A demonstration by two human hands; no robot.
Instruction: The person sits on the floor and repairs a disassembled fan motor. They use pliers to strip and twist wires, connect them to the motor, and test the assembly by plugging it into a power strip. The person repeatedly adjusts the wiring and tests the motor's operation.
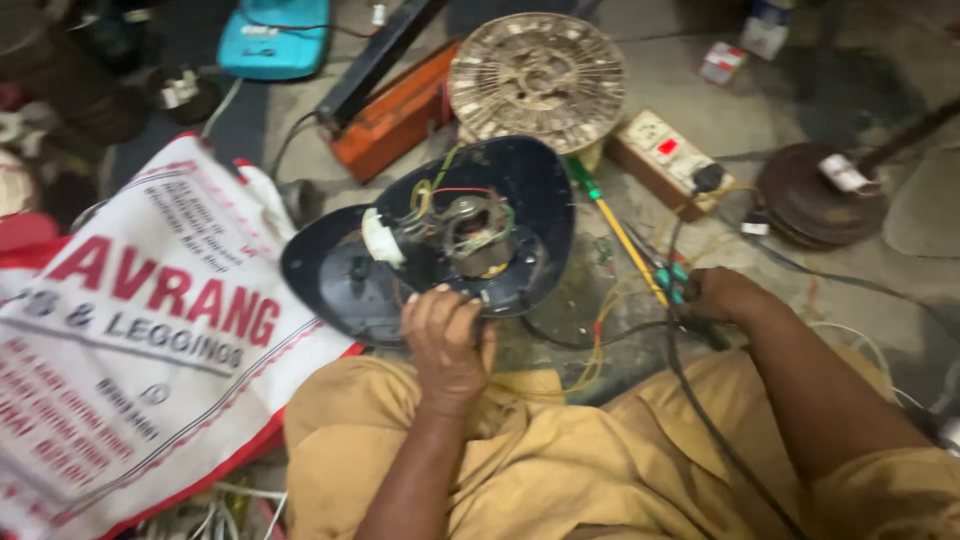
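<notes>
While gripped by left hand (447,335): dark housing (520,190), exposed motor (478,232).

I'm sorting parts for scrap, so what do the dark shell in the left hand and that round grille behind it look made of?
The dark shell looks like moulded plastic: smooth, glossy, with soft highlights along its rim. The round grille seems to be thin ribbed plastic or metal under a dull brown dusty coat; the grime leaves that open. The left hand grips the shell's near edge.

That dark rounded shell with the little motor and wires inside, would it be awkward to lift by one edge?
Probably. The dark shell looks like stiff plastic, so it should not flop. The motor inside likely makes it heavy toward the middle, so it may tilt in the left hand gripping its rim. The loose wires could snag.
</notes>
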